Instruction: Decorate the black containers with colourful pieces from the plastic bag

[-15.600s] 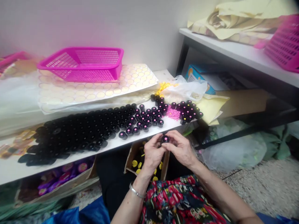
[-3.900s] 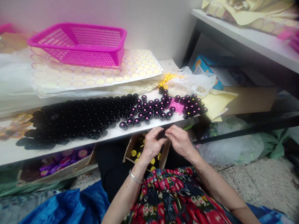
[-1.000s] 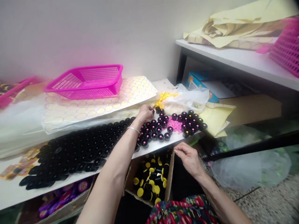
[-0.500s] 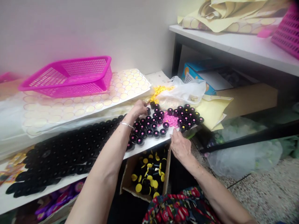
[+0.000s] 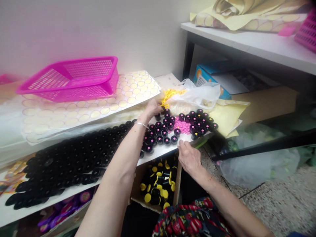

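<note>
My left hand point(image 5: 153, 110) reaches to the back of the white table, its fingertips closed on a short black cylinder point(image 5: 163, 110) that they partly cover. Around it stand several like black cylinders point(image 5: 167, 141), many with a pink dot in the middle of the top, a few with a yellow one. My right hand point(image 5: 189, 156) is at the table's front edge, thumb and fingers pressed together; anything between them is too small to make out. Just beyond it lies a heap of small pink pieces point(image 5: 182, 125). Yellow pieces point(image 5: 170, 95) lie past my left fingers.
Rows of black cylinders point(image 5: 74, 156) without dots fill the table's left side. Behind them, a pink basket point(image 5: 112, 84) stands on printed sheets point(image 5: 140, 87). Below the edge is a carton point(image 5: 178, 192) of black pieces with yellow caps. At right are a plastic bag point(image 5: 204, 93) and a shelf point(image 5: 237, 42).
My left hand has moved a little to the right, onto a black cylinder at the back. My right hand has drawn slightly left and nearer, away from the pink heap.
</note>
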Available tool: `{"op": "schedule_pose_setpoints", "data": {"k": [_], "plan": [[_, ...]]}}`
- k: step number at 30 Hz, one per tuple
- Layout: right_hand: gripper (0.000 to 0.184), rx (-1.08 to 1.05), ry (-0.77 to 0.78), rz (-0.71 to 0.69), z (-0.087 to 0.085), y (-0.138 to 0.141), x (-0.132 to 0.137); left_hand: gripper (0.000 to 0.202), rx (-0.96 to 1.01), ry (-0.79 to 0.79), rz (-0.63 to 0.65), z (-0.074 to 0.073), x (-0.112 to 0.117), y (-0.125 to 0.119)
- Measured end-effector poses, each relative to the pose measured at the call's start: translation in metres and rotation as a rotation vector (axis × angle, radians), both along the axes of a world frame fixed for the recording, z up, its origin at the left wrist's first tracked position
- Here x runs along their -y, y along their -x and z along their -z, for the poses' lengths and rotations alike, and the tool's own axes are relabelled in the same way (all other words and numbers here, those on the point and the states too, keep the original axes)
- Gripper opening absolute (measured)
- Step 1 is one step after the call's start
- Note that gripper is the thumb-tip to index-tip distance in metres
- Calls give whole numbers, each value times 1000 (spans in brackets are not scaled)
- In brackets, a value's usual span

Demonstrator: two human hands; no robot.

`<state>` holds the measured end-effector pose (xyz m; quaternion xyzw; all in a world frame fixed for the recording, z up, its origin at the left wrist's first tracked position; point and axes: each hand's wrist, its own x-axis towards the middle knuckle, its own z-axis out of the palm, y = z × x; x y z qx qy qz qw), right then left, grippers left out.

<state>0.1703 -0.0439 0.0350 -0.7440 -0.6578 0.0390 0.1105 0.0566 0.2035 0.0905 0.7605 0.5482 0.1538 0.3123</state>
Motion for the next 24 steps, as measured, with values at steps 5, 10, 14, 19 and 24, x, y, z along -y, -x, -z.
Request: {"op": "schedule_pose_setpoints", "data": {"k": [5, 10, 14, 19, 24], "plan": [[25, -131, -97, 21, 1, -7, 0, 15, -134, -14, 16, -2, -4, -9], [23, -221, -172, -19, 7, -12, 1, 13, -204, -72, 13, -6, 0, -7], [23, -166, -240, -73, 14, -13, 4, 20, -213, -105, -7, -6, 6, -7], [27, -68, -376, -185, 22, -19, 2, 20, -188, -153, -55, -8, 5, -5], [28, -152, -393, -244, 25, -23, 0, 25, -5, -300, -175, -26, 11, 8]]}}
